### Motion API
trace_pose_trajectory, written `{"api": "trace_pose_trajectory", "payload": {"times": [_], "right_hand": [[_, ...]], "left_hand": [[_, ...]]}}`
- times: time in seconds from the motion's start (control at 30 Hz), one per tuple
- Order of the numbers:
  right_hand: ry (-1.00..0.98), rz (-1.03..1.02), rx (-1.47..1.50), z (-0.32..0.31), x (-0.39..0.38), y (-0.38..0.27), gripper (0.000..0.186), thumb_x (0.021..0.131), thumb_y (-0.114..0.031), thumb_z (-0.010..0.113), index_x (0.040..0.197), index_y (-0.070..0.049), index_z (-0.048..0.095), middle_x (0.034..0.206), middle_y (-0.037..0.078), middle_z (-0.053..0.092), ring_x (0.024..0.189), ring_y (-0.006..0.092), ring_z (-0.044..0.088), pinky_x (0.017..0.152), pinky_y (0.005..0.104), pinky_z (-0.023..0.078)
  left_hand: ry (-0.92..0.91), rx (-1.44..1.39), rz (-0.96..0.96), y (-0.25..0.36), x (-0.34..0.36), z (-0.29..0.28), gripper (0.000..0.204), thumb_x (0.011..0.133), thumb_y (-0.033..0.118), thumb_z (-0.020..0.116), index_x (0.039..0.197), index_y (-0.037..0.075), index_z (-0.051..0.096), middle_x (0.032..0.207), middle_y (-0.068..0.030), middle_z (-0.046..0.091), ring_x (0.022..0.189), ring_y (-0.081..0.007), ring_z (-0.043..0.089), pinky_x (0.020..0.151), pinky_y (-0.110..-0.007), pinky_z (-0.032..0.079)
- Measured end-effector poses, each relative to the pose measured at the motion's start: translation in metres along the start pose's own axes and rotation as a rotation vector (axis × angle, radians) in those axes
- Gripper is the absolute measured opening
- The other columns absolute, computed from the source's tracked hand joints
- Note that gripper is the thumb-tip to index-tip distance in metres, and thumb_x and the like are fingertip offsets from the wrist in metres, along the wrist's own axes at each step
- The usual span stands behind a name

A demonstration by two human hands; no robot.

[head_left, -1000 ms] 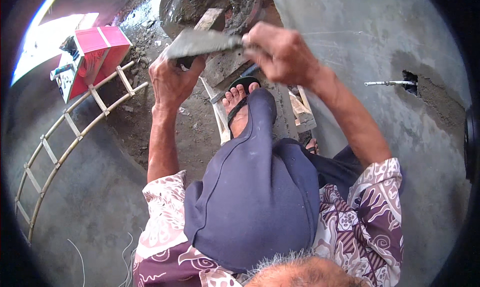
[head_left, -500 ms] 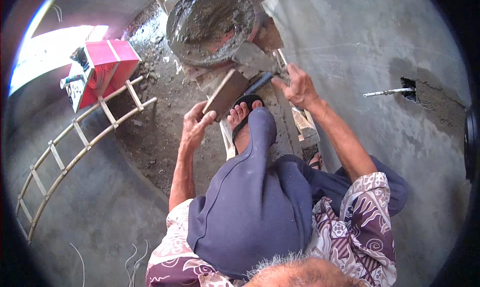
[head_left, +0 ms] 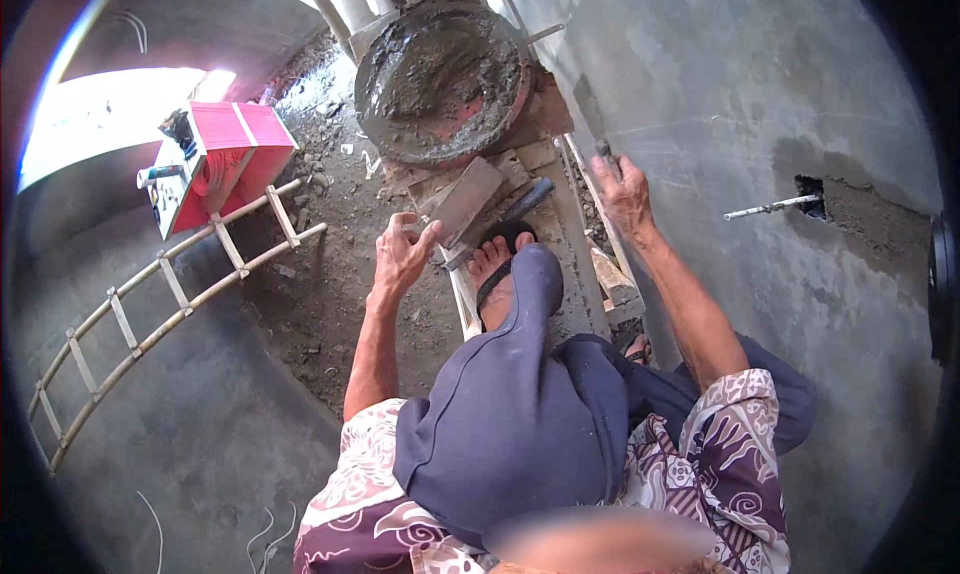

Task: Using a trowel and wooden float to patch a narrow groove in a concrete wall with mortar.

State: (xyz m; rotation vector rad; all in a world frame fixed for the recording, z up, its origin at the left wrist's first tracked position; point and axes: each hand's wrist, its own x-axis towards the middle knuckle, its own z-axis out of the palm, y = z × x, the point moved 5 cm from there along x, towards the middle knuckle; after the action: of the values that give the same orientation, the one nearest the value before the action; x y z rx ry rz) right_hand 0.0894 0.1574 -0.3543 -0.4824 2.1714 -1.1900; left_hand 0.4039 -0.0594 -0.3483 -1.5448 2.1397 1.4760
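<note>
My left hand (head_left: 404,256) pinches the near end of a flat, grey-brown rectangular slab (head_left: 468,200) between thumb and fingers. The slab's broad face shows, just beyond my sandalled foot (head_left: 490,257). In my right hand (head_left: 624,196) is a trowel by its handle, with the thin blade (head_left: 589,104) pointing away along the wall. A blue-handled tool (head_left: 530,198) lies beside the slab on wooden boards; its other end is partly hidden. Beyond them stands a round tub (head_left: 520,109) of wet grey mortar (head_left: 430,74).
A bamboo ladder (head_left: 180,299) and a red-and-white box (head_left: 240,129) are on the left. Rubble and dirt (head_left: 330,264) cover the ground beside the planks. At right, a white pipe (head_left: 765,210) sticks out of a hole in the grey wall (head_left: 700,84).
The trowel has swung from beside the tub to point away along the wall. The slab has tilted so its face shows more. The whole view has shifted slightly.
</note>
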Motion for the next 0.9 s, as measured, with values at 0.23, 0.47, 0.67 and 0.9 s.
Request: {"api": "trace_pose_trajectory", "payload": {"times": [0.23,0.47,0.67,0.9], "right_hand": [[-0.348,0.589,0.815,0.027,-0.024,-0.033,0.039,0.098,-0.039,0.046,0.102,-0.002,0.059,0.066,0.001,0.053,0.045,0.0087,0.042,0.036,0.0251,0.032],[-0.369,0.183,0.713,0.081,-0.036,-0.084,0.032,0.102,-0.027,0.039,0.106,-0.003,0.060,0.066,0.002,0.055,0.046,0.0072,0.047,0.036,0.0266,0.039],[-0.091,-0.599,0.048,0.113,-0.061,-0.135,0.032,0.097,-0.019,0.052,0.112,0.007,0.061,0.091,0.022,0.064,0.084,0.0406,0.063,0.081,0.0430,0.051],[0.029,-0.795,-0.493,0.069,0.025,-0.120,0.019,0.082,-0.007,0.058,0.097,0.001,0.065,0.095,0.019,0.061,0.089,0.0363,0.061,0.080,0.0442,0.051]], "left_hand": [[0.266,-0.242,0.068,0.005,-0.003,-0.027,0.031,0.096,0.027,0.068,0.108,-0.002,0.065,0.083,-0.0091,0.071,0.069,-0.0114,0.065,0.058,-0.026,0.054],[-0.011,-0.571,0.146,0.086,-0.026,0.013,0.037,0.098,0.029,0.064,0.114,-0.005,0.066,0.095,-0.0123,0.071,0.079,-0.0142,0.067,0.066,-0.028,0.057],[-0.189,-0.877,0.077,0.107,-0.019,0.042,0.040,0.101,0.035,0.055,0.108,-0.004,0.062,0.098,-0.0123,0.068,0.081,-0.0188,0.067,0.071,-0.033,0.057],[-0.083,-1.050,-0.114,0.067,-0.017,0.003,0.035,0.097,0.021,0.040,0.100,-0.007,0.060,0.091,-0.0203,0.068,0.072,-0.0280,0.070,0.069,-0.041,0.060]]}}
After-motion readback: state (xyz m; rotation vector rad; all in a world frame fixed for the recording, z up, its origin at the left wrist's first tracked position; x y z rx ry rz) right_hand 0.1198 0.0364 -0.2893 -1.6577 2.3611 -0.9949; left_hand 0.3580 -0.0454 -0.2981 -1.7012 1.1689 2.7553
